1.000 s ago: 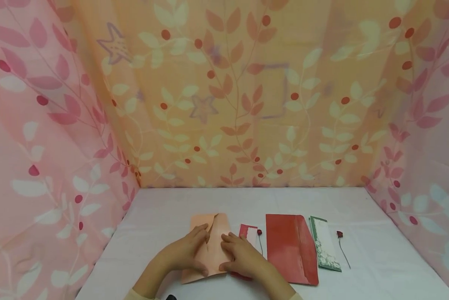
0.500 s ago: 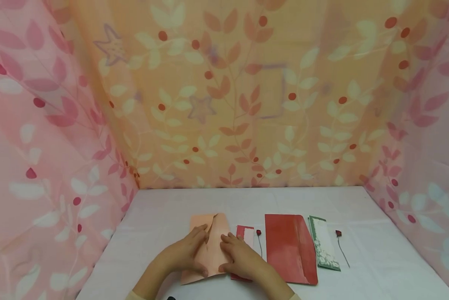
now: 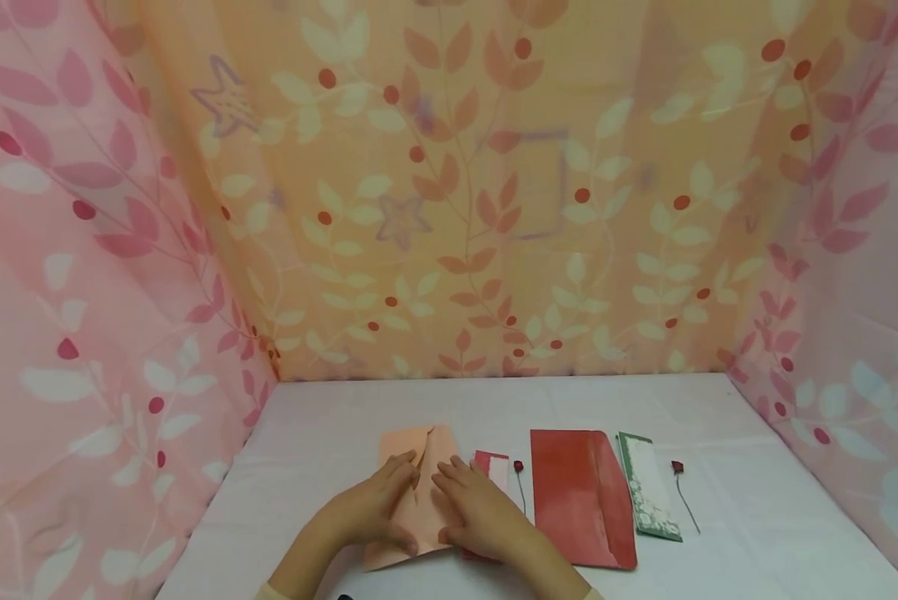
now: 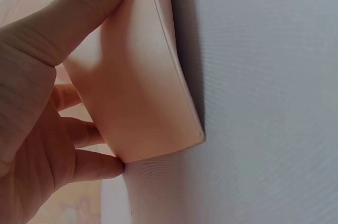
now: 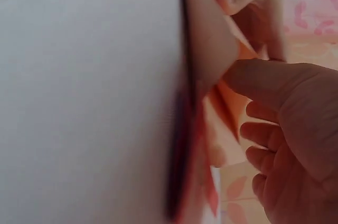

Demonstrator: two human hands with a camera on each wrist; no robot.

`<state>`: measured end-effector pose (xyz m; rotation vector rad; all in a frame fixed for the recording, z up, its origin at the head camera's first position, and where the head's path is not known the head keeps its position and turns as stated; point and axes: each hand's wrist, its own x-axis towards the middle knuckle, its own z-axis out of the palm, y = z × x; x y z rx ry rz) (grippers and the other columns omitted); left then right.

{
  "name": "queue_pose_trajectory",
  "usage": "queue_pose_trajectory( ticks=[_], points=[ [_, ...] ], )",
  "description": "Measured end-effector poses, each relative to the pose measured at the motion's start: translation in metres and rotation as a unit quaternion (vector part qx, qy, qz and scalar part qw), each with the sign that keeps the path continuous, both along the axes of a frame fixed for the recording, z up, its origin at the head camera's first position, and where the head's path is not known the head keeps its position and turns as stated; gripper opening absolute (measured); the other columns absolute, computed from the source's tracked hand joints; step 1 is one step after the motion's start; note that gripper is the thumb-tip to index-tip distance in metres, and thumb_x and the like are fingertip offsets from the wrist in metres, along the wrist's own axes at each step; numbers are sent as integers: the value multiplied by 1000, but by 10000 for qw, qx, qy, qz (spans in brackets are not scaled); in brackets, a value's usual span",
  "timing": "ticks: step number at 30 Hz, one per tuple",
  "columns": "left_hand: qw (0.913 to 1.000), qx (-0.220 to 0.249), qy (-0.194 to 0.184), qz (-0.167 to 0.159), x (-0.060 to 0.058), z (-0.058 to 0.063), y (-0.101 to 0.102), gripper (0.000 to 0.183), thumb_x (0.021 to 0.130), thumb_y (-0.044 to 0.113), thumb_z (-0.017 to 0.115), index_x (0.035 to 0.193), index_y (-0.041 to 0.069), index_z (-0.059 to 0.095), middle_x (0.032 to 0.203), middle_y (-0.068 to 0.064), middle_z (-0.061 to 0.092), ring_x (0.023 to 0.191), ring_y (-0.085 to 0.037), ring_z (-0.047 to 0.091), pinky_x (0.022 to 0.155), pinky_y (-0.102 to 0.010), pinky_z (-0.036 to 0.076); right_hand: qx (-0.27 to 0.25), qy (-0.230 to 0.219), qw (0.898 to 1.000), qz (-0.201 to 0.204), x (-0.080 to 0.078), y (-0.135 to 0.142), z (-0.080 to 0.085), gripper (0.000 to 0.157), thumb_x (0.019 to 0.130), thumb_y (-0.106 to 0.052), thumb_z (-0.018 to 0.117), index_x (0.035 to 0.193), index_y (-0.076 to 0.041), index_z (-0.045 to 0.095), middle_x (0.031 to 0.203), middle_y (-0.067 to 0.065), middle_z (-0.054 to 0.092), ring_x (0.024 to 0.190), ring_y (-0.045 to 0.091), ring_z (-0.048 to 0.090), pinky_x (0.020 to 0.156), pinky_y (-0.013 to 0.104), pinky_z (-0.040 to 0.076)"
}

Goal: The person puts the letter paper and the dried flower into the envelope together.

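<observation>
A peach envelope (image 3: 430, 492) lies in front of the person, with a dark slit along its flap edge in the head view. My left hand (image 3: 381, 504) spreads over its left half, thumb toward the near edge and fingers pointing away. In the left wrist view these fingers (image 4: 95, 165) are fairly straight, touching the envelope's side. My right hand (image 3: 482, 512) is on the flap side, with bent fingers on the paper. In the right wrist view its thumb (image 5: 253, 78) holds the lifted paper edge, with orange paper showing behind.
Partly under the right hand lies a red-and-white card (image 3: 497, 468), beside a small dried rose (image 3: 519, 468). Farther right are a red envelope (image 3: 569, 500), a green-bordered card (image 3: 647, 483) and another rose (image 3: 678, 469). Patterned cloth walls (image 3: 449, 250) enclose the white table (image 3: 329, 408).
The right hand's fingers have shifted slightly left and away across the flap. The left hand stays in place on the envelope. The red-and-white card has slid a little left.
</observation>
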<state>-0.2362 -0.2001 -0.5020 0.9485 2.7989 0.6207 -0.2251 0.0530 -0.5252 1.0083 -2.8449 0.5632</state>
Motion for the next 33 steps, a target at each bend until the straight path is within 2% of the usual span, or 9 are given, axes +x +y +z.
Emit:
queue_pose_trajectory(
  ticks=[8, 12, 19, 23, 27, 30, 33],
  points=[
    [10000, 30, 91, -16, -5, -3, 1, 80, 62, 69, 82, 117, 26, 43, 164, -18, 31, 147, -51, 33, 107, -60, 46, -679, -357, 9950, -642, 6, 12, 37, 73, 88, -35, 79, 150, -10, 50, 158, 11, 46, 148, 34, 40, 115, 54, 39],
    [10000, 93, -4, -13, -5, -4, 1, 80, 61, 68, 83, 115, 27, 42, 164, -18, 30, 147, -51, 33, 106, -61, 46, -803, -346, 9914, -973, 10, 16, 43, 70, 86, -33, 81, 146, -8, 54, 151, 13, 52, 141, 35, 48, 111, 54, 44],
    [9999, 145, -52, -62, -4, -3, 0, 80, 61, 67, 86, 114, 26, 41, 164, -21, 30, 147, -52, 32, 108, -61, 44, -853, -210, 9799, -1793, 23, 26, 44, 61, 81, -29, 85, 133, -4, 64, 130, 14, 66, 123, 36, 60, 104, 56, 49],
    [9999, 117, -111, 2, -5, -4, 0, 80, 60, 66, 86, 113, 27, 41, 165, -20, 28, 148, -51, 30, 108, -61, 44, -820, -328, 9753, -2024, 23, 33, 38, 57, 80, -31, 85, 127, -4, 68, 123, 14, 69, 117, 36, 62, 104, 58, 47],
    [9998, 97, -192, 20, -4, -3, 0, 80, 61, 68, 85, 114, 28, 40, 166, -18, 27, 150, -49, 29, 108, -61, 44, -754, -524, 9712, -2199, 21, 39, 28, 60, 79, -38, 85, 126, -5, 69, 122, 14, 70, 121, 38, 61, 105, 61, 46],
    [9998, 89, -183, 12, -3, -3, 1, 80, 61, 69, 84, 114, 29, 40, 166, -17, 27, 150, -48, 29, 108, -60, 45, -641, -744, 9655, -2414, 21, 41, 24, 66, 76, -43, 87, 127, -6, 68, 110, 9, 72, 111, 33, 63, 97, 58, 51],
    [9998, 107, -179, 1, -3, -3, 2, 80, 61, 69, 84, 114, 28, 40, 166, -17, 28, 150, -48, 29, 108, -60, 45, -491, -1101, 9543, -2736, 22, 42, 23, 74, 71, -49, 89, 128, -7, 68, 93, 1, 67, 95, 23, 61, 84, 50, 56]
  ],
)
